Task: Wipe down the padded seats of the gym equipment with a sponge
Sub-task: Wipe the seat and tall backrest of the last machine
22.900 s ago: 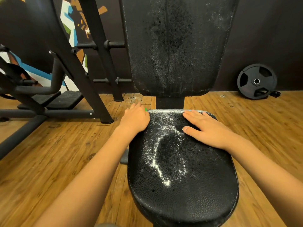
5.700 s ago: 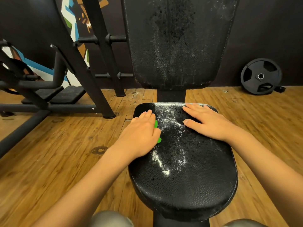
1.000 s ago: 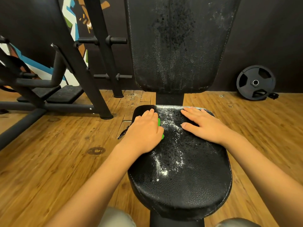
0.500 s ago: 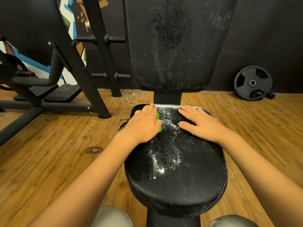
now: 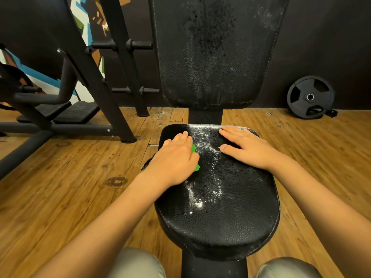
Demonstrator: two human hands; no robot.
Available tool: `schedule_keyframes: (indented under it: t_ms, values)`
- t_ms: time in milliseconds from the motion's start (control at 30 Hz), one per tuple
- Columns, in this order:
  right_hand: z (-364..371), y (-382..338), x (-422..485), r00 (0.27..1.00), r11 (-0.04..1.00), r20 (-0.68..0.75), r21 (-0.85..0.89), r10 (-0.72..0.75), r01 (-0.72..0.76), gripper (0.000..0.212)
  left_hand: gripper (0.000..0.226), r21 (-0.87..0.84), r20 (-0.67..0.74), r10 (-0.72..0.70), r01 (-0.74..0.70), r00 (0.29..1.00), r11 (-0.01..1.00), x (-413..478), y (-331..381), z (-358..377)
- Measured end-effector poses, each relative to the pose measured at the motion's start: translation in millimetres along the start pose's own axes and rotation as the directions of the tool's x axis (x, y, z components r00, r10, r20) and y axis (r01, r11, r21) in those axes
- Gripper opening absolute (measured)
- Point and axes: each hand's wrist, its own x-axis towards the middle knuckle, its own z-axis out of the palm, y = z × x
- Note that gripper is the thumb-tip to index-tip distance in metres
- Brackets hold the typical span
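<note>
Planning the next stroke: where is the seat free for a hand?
Free: the front half of the seat, between the white residue and the near edge. Crowded: the back strip, where the left hand covers the green sponge and the right hand lies flat.

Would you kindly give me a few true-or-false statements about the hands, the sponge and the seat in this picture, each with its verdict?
1. The left hand presses a green sponge onto the seat pad. True.
2. The right hand grips a spray bottle. False: it lies flat on the seat pad and holds nothing.
3. White residue lies on the middle of the seat pad. True.
4. The weight plate lies on the seat pad. False: it stands on the wooden floor against the dark wall, off to the right.
</note>
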Motion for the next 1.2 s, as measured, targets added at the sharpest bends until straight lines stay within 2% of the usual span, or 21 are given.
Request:
schedule_keyframes:
  t_ms: [167, 533, 867, 1200]
  values:
    - [-1.6, -3.5, -1.6, 1.0, 1.0, 0.014, -0.012, 0.009, -0.009, 0.067, 0.061, 0.019, -0.018, -0.014, 0.014, 1.0, 1.0, -2.2, 1.9, 1.3]
    - [-3.4, -6.4, -3.0, 1.0, 1.0, 0.017, -0.012, 0.012, -0.012, 0.067, 0.064, -0.016, -0.002, -0.001, 0.001, 1.0, 1.0, -82.1, 20.4, 7.6]
    - [-4.5, -8.4, -5.2, 1.0, 1.0, 0.018, 0.004, 0.023, -0.023, 0.067, 0.062, 0.03, 0.004, -0.072, 0.072, 0.997, 0.997, -9.3, 13.4, 2.8]
    - [-2.5, -7.0, -6.3, 1.0, 1.0, 0.013, -0.019, 0.008, -0.007, 0.067, 0.065, 0.003, -0.022, -0.027, 0.027, 0.999, 1.0, -79.6, 28.7, 12.3]
